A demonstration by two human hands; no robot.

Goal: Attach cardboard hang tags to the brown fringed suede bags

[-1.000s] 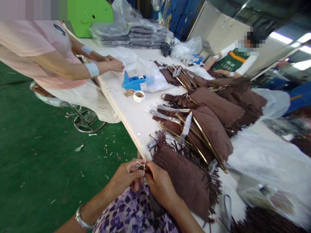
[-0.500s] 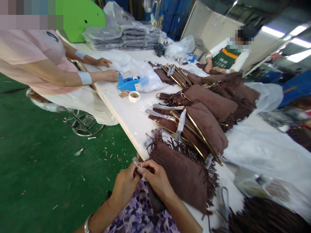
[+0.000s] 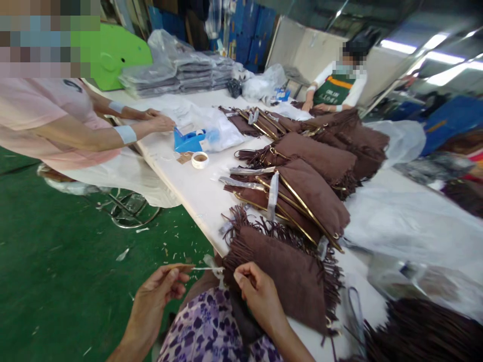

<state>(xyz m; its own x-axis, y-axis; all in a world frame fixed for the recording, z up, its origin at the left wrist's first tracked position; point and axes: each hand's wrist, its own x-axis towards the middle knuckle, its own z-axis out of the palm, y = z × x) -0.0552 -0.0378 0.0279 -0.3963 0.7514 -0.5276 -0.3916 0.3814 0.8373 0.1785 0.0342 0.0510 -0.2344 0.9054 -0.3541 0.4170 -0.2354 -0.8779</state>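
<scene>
L hand [image 3: 158,286] w/ string [image 3: 206,268]; R hand [image 3: 261,291] nr brown bag [image 3: 289,274], inside hidden.

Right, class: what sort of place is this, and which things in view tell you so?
Probably a workshop or factory packing area for bags. The clues: a pile of brown fringed bags, stacked packs in clear plastic and a blue tape dispenser.

You have one left hand [image 3: 160,286], one right hand [image 3: 262,291] and one white cord [image 3: 207,268]. Near your table [image 3: 177,178]'s left edge: one white tape roll [image 3: 199,164], one blue tape dispenser [image 3: 188,144]. Two co-workers [image 3: 56,113] face you; overlapping brown bags [image 3: 281,269] defy an exact count.
</scene>
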